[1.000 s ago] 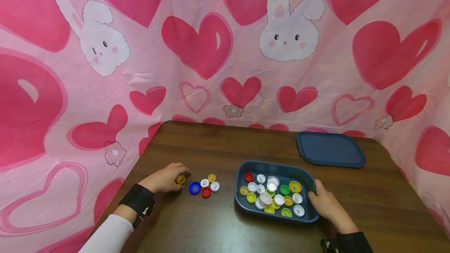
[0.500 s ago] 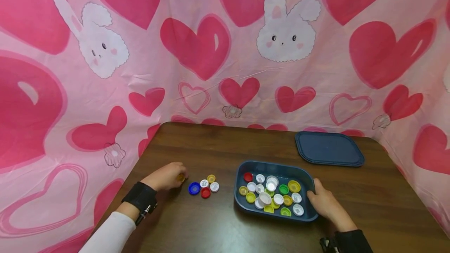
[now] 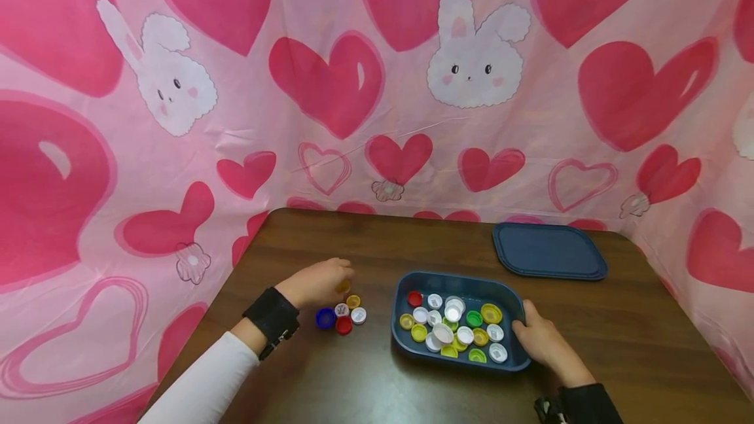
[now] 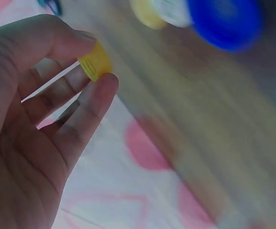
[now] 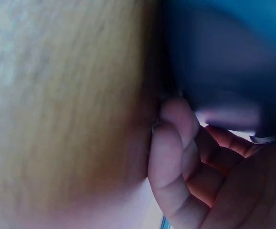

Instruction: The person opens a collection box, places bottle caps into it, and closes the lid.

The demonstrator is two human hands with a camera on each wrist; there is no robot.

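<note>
Yellow cap (image 4: 94, 62) pinched in left grip (image 3: 318, 282); right grip (image 3: 542, 340) clasps tray (image 3: 406, 286).

Dark wooden table (image 3: 365, 385), blue tray (image 3: 400, 332) of bottle caps, blue lid (image 3: 548, 250), loose caps (image 3: 341, 316)

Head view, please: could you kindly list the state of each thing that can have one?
Dark blue plastic tray: uncovered, part-filled with bottle caps.
Dark blue flat lid: off, lying on the table beyond the tray.
Yellow plastic bottle cap: pinched, lifted.
Left hand: pinching the cap.
Right hand: gripping the tray's rim.
</note>
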